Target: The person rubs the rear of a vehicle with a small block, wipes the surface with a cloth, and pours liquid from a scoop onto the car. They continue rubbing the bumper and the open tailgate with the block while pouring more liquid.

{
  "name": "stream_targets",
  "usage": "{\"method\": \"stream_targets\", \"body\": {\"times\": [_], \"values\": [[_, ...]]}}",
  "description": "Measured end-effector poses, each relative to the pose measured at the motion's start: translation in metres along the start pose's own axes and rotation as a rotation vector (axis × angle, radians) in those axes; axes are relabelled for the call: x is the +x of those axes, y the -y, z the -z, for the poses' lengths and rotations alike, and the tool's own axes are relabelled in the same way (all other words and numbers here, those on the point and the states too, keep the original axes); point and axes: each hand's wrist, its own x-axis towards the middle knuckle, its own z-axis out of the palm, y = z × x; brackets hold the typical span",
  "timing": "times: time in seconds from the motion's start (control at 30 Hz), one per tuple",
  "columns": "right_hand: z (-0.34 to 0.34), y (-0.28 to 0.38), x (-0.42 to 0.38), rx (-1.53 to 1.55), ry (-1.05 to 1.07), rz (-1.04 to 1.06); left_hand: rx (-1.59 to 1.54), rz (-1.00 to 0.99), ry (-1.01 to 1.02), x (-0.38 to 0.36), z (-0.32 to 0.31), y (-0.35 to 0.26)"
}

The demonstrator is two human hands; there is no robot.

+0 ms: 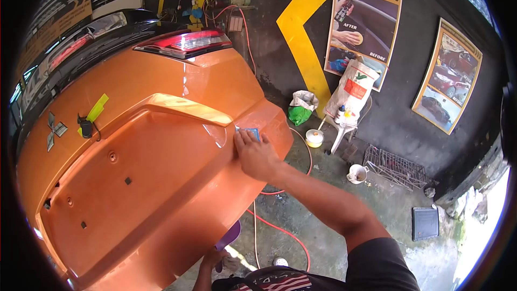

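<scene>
An orange car tailgate (134,172) fills the left of the view, with a red tail light (186,42) at its top. My right hand (256,153) presses flat on the tailgate's right edge, its fingers on a small blue pad (249,131). Low down, my left hand (215,261) grips a purple object (229,235) below the tailgate's lower edge. A yellow-green tape strip (98,108) and a black lock piece (86,128) sit near the car emblem (55,129).
Red hose (280,231) trails over the wet concrete floor. A white chair (344,124) with bottles and a sack, a yellow-lidded tub (314,138), a cup (356,173), a wire rack (396,166) and a dark mat (425,222) stand to the right. Posters hang on the black wall.
</scene>
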Motion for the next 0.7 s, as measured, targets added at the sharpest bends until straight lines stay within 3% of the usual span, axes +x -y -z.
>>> {"method": "stream_targets", "body": {"times": [0.13,0.2,0.23,0.3,0.37,0.5,0.57,0.6,0.63,0.7], "values": [[-0.008,-0.018,0.019,0.04,0.021,-0.119,0.024,0.047,0.048,-0.005,0.002,-0.007],[-0.016,0.005,0.004,-0.159,-0.051,0.094,0.006,-0.004,0.016,0.0,-0.001,-0.003],[-0.018,-0.002,0.006,-0.166,-0.049,0.092,-0.013,-0.035,-0.006,-0.001,-0.005,0.0],[-0.022,-0.023,0.013,0.1,0.03,-0.016,-0.002,-0.015,0.003,-0.006,-0.007,-0.01],[-0.005,-0.024,0.018,0.173,0.081,-0.149,0.017,0.11,0.0,-0.01,-0.003,-0.012],[-0.02,-0.021,0.006,-0.065,-0.091,0.054,0.014,0.009,-0.029,0.005,-0.009,0.012],[-0.018,-0.048,0.021,0.223,0.037,-0.003,0.033,0.058,-0.043,-0.011,-0.007,-0.005],[0.012,-0.05,0.03,0.295,0.162,-0.211,0.037,0.072,-0.042,-0.017,-0.007,-0.003],[0.002,-0.051,0.03,0.303,0.162,-0.211,0.018,0.134,-0.022,-0.019,-0.005,-0.003],[-0.03,-0.061,0.041,0.047,0.015,-0.11,-0.016,0.174,-0.018,-0.01,-0.003,-0.009]]}}
